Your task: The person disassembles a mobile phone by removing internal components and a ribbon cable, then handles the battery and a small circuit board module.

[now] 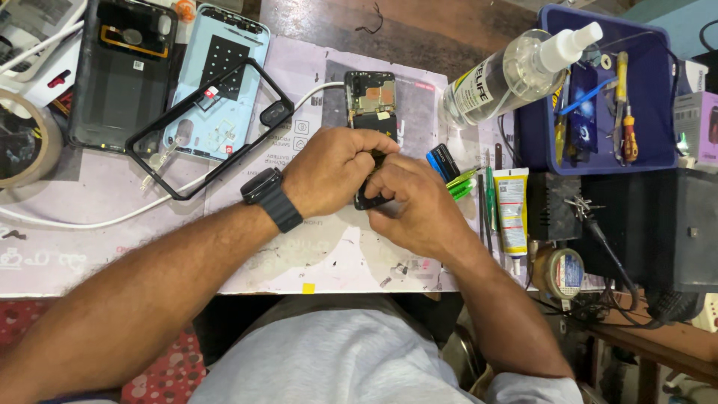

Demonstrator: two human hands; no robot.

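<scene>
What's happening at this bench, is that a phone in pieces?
A person is working with both bare hands on an opened phone lying on a pale work mat. The left hand, with a dark watch on its wrist, and the right hand meet over the phone's lower half, hiding it. Beside them lie a light blue back cover, a black frame, a clear spray bottle and a blue tray of tools.

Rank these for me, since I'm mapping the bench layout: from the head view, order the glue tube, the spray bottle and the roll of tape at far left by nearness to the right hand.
From the right hand:
1. Glue tube, just to its right, beside the tweezers.
2. Spray bottle, farther up and right, lying against the blue tray.
3. Roll of tape, far across at the left edge.
</scene>
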